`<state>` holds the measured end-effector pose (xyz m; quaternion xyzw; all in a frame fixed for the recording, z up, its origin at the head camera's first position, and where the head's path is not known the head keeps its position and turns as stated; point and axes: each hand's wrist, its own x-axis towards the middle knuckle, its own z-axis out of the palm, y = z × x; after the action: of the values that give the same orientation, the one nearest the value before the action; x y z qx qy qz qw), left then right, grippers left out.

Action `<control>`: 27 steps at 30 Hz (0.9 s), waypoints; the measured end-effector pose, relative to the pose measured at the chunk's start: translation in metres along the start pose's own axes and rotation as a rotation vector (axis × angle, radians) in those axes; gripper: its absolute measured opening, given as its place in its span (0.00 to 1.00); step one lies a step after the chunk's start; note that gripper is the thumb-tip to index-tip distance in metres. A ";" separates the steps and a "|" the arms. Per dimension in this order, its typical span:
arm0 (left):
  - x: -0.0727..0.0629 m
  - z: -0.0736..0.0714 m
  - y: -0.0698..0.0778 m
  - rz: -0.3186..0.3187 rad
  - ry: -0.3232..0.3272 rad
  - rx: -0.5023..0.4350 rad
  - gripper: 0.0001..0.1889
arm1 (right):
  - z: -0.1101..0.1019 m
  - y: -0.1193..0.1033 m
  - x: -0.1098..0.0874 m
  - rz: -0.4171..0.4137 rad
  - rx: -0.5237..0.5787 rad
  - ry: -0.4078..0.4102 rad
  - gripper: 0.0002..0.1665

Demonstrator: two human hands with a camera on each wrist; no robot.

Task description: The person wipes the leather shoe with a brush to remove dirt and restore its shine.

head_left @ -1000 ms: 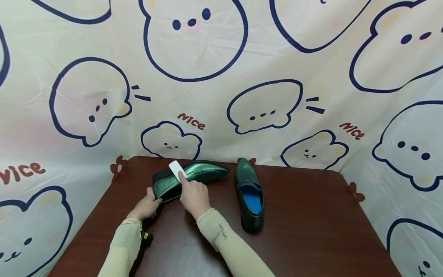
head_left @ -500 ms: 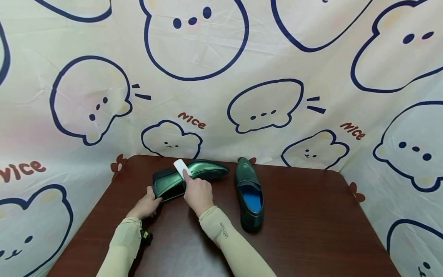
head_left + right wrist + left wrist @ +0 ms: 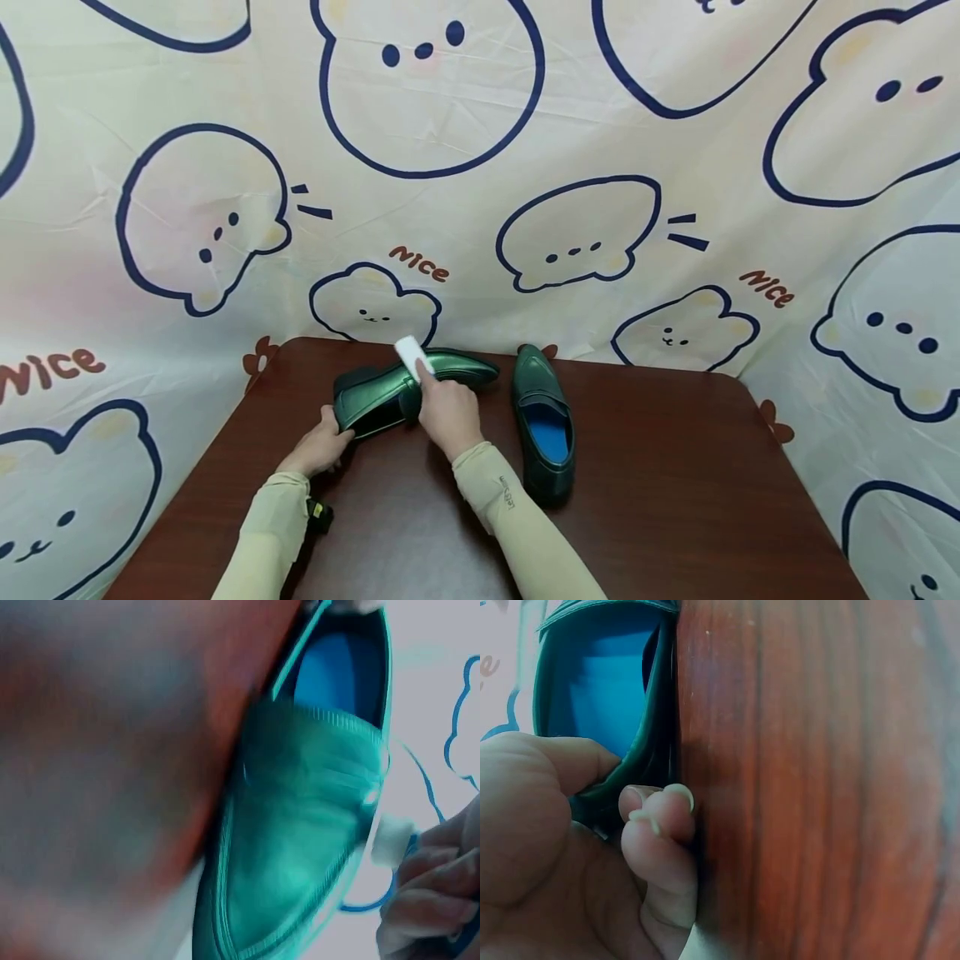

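Note:
A green leather loafer [image 3: 375,395] lies tilted on its side near the table's back edge, toe to the right. My left hand [image 3: 318,443] grips its heel rim; in the left wrist view the thumb [image 3: 585,761] lies inside the rim over the blue insole [image 3: 600,682]. My right hand [image 3: 452,414] holds a white brush-like tool [image 3: 411,357] with some blue at its handle, index finger laid along it. In the right wrist view, the white head [image 3: 392,840] is blurred beside the upper [image 3: 300,817]. Its working face is hidden.
The matching green loafer [image 3: 543,425] stands upright to the right of my right hand, toe toward the back. A brown wood-grain table [image 3: 675,483] lies under everything. A cartoon-print cloth [image 3: 465,208] hangs behind and at the sides.
My right hand has slid the white tool rightward along the loafer, from near its opening toward the toe. The left hand and both shoes stay about where they were.

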<state>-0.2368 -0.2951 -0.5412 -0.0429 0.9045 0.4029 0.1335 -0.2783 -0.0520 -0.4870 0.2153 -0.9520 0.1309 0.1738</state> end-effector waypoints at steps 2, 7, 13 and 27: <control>0.000 0.000 0.000 -0.002 0.003 0.004 0.33 | 0.003 -0.005 -0.003 -0.081 0.023 -0.024 0.29; 0.000 0.000 0.000 -0.005 0.002 -0.003 0.33 | 0.012 -0.011 -0.009 -0.170 -0.027 0.002 0.30; 0.001 0.001 0.001 -0.010 -0.006 0.000 0.36 | 0.013 0.003 -0.009 -0.095 -0.035 0.078 0.30; 0.001 0.001 0.002 -0.007 0.001 0.000 0.34 | 0.000 0.004 -0.003 -0.053 0.017 0.038 0.29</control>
<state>-0.2378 -0.2933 -0.5409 -0.0460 0.9044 0.4024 0.1345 -0.2778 -0.0473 -0.4888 0.2392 -0.9414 0.1383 0.1934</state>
